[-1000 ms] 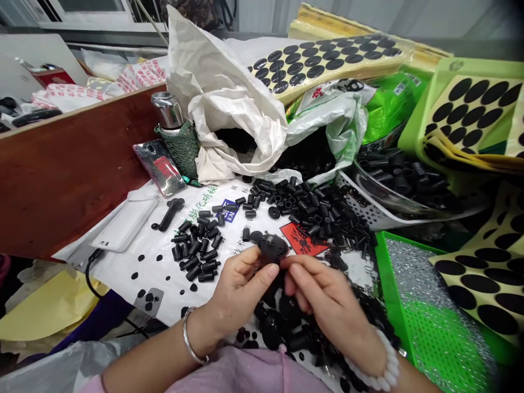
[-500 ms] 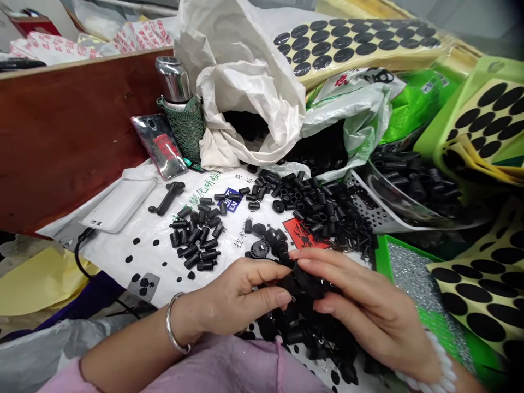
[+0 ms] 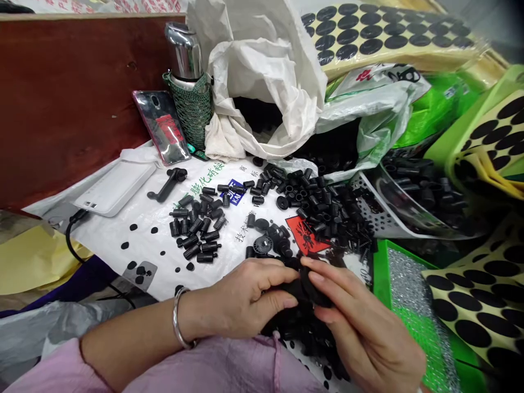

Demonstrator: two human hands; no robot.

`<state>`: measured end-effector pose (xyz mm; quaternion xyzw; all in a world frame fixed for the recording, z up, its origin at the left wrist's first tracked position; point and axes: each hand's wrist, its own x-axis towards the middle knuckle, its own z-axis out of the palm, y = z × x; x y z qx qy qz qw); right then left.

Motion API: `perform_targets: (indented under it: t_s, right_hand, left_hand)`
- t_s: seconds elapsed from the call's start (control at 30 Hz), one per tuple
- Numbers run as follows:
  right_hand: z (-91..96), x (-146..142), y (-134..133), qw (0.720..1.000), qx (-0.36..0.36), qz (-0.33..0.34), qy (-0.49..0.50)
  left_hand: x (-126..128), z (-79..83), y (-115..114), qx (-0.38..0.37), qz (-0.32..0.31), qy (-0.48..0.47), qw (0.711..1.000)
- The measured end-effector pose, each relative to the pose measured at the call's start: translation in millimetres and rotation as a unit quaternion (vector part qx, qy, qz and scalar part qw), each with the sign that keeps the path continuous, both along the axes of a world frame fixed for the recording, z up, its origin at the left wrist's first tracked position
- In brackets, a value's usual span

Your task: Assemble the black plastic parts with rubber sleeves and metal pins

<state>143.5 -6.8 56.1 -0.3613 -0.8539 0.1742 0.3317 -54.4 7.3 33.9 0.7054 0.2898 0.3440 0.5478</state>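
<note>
My left hand [image 3: 241, 297] is closed, thumb and fingers pinching a black plastic part. My right hand [image 3: 364, 327] presses its fingertips and thumb around the round, disc-like end [image 3: 314, 289] of that part, directly beside the left fingers. The part's full shape is hidden by my hands and by dark pieces beneath. Just beyond lie a round black disc with a ring of holes [image 3: 262, 245] and several dark fittings. A loose pile of small black ribbed cylinders [image 3: 200, 226] rests left of centre. Farther left is a black crank handle [image 3: 167, 185].
Behind stand a phone [image 3: 161, 128], a flask in a green knitted sleeve [image 3: 192, 103] and an open white sack [image 3: 303, 109]. Black caps [image 3: 315, 202] spread before it. At right are a perforated basket [image 3: 366, 199], a green tray of screws [image 3: 382, 284] and sticker sheets [image 3: 475, 305].
The view has shifted, so the background sits a little differently. Both hands keep hold of the black part; the right hand has turned, its fingers now covering the disc-like end more.
</note>
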Motion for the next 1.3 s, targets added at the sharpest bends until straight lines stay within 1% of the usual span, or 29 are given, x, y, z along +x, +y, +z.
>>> perform_targets:
  t_s: [0.07,0.13,0.2,0.27,0.33,0.43,0.47,0.5,0.53,0.57,0.67,0.7,0.77,0.83,0.87,0.93,1.0,1.03,1.07,1.1,1.13,1.23,1.3]
  right_hand:
    - [1.1,1.6,2.2,0.999,-0.037,0.005,0.010]
    - [5.3,2.8,6.8,0.996,-0.089,0.001,0.019]
    - [9.5,2.7,11.3,0.991,-0.130,-0.016,0.031]
    - [11.2,1.1,13.3,0.988,-0.144,-0.028,0.046]
    - [9.4,-1.6,11.4,0.991,-0.120,-0.024,0.050]
    - [3.0,-4.9,4.8,0.999,-0.028,-0.019,0.028]
    - [0.6,-5.3,3.2,0.999,-0.012,-0.023,0.032]
    - [-1.6,-5.4,2.3,0.998,-0.018,-0.031,0.045]
    - [-3.7,-5.1,2.4,0.996,-0.049,-0.042,0.069]
    - [-5.5,-4.8,3.3,0.989,-0.094,-0.052,0.100]
    - [-10.3,-4.5,8.5,0.952,-0.233,-0.066,0.190]
    - [-11.6,-4.9,9.8,0.940,-0.261,-0.067,0.212]
    - [-13.4,-6.2,10.3,0.925,-0.287,-0.071,0.238]
    - [-13.5,-7.3,7.7,0.930,-0.274,-0.079,0.231]
    - [-12.7,-7.4,5.7,0.941,-0.248,-0.083,0.213]
    - [-9.5,-6.4,1.4,0.970,-0.170,-0.074,0.156]
    - [-5.6,-3.9,-0.7,0.991,-0.082,-0.038,0.097]
    - [-4.0,-2.5,-0.5,0.996,-0.050,-0.013,0.077]
    - [-3.0,-1.1,0.7,0.997,-0.034,0.007,0.068]
    - [-2.6,0.1,2.7,0.997,-0.036,0.017,0.070]
    - [-2.8,0.9,5.1,0.995,-0.056,0.017,0.085]
    - [-5.4,0.1,11.7,0.974,-0.173,-0.014,0.149]
    - [-7.0,-2.8,12.9,0.958,-0.227,-0.028,0.174]
  left_hand:
    - [0.3,-1.0,1.5,-0.089,-0.030,-0.037,0.995]
    - [-0.1,-1.1,3.5,-0.166,-0.059,-0.070,0.982]
    - [-1.0,-1.2,5.0,-0.197,-0.065,-0.095,0.974]
    - [-1.9,-2.8,5.4,-0.207,-0.057,-0.113,0.970]
    - [-2.1,-6.8,5.0,-0.230,-0.040,-0.127,0.964]
    - [-0.4,-14.9,3.6,-0.271,-0.015,-0.148,0.951]
    - [0.5,-17.2,3.1,-0.273,-0.011,-0.149,0.950]
    - [1.5,-18.8,2.6,-0.266,-0.011,-0.144,0.953]
    - [2.4,-20.0,2.1,-0.253,-0.014,-0.135,0.958]
    - [3.1,-20.6,1.6,-0.239,-0.016,-0.126,0.963]
    - [4.1,-21.5,0.4,-0.208,-0.014,-0.107,0.972]
    - [4.1,-21.8,0.2,-0.203,-0.011,-0.102,0.974]
    - [4.3,-22.6,0.2,-0.196,-0.010,-0.093,0.976]
    - [4.9,-23.2,0.9,-0.201,-0.008,-0.088,0.976]
    - [5.4,-23.4,1.5,-0.213,-0.007,-0.090,0.973]
    - [6.5,-24.0,3.0,-0.252,-0.010,-0.105,0.962]
    - [7.4,-25.3,4.6,-0.295,-0.030,-0.133,0.946]
    - [7.5,-26.2,5.2,-0.313,-0.049,-0.152,0.936]
    - [7.4,-27.2,5.6,-0.326,-0.069,-0.171,0.927]
    - [7.1,-28.1,5.9,-0.332,-0.084,-0.185,0.921]
    - [6.7,-28.9,6.1,-0.333,-0.093,-0.191,0.919]
    - [5.3,-29.7,6.3,-0.313,-0.090,-0.181,0.928]
    - [4.8,-29.6,6.6,-0.302,-0.081,-0.169,0.935]
